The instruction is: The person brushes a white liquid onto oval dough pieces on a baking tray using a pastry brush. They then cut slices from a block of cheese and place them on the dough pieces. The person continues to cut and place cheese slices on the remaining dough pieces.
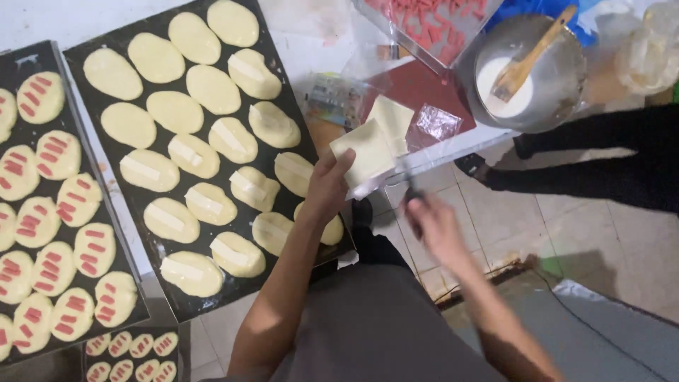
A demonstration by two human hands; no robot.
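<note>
My left hand [325, 185] holds a pale square slice of cheese [364, 150] by its lower left corner, over the right edge of a black baking tray [145, 240]. The tray carries several oval flat dough pieces [175, 112]; many have a white cheese strip on top. My right hand [430, 221] is blurred below the slice and grips a dark thin tool, probably a knife [410, 185]. A second cheese slice [393, 122] lies just behind the held one on a wrapper.
At the left, another black tray [32, 56] holds dough ovals topped with red strips. A metal bowl [559, 85] of white liquid with a wooden brush [527, 60] stands at the top right. Someone's dark-clad legs [601, 163] cross the tiled floor at the right.
</note>
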